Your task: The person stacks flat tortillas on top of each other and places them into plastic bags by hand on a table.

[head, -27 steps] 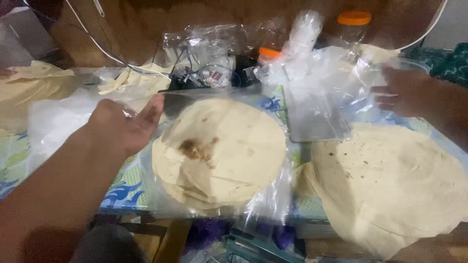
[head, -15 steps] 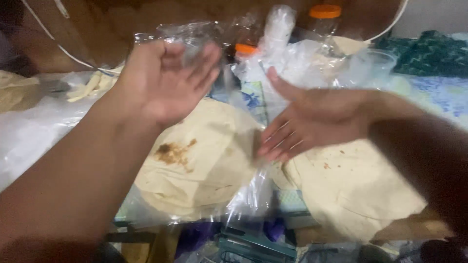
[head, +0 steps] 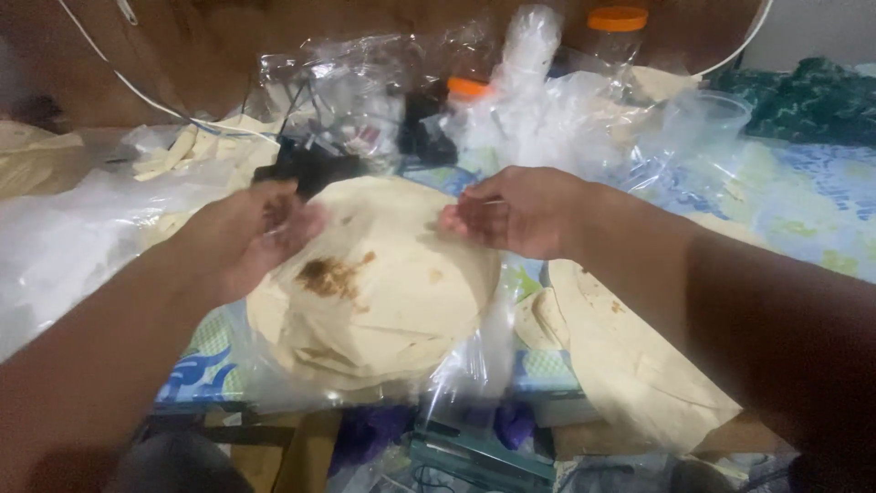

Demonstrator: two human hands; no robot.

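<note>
Clear plastic bags (head: 511, 119) (crumpled) behind — both hands over tortillas (head: 383, 283)

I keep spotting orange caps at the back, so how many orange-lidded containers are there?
2. One orange lid tops a clear jar at the far back right; another orange lid sits lower, behind the plastic bags near the middle. The bags may hide more.

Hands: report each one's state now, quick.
Left hand: open, empty, over the flatbread stack's left edge.
Right hand: open, fingers loosely curled, empty, above the stack's right side.
</note>
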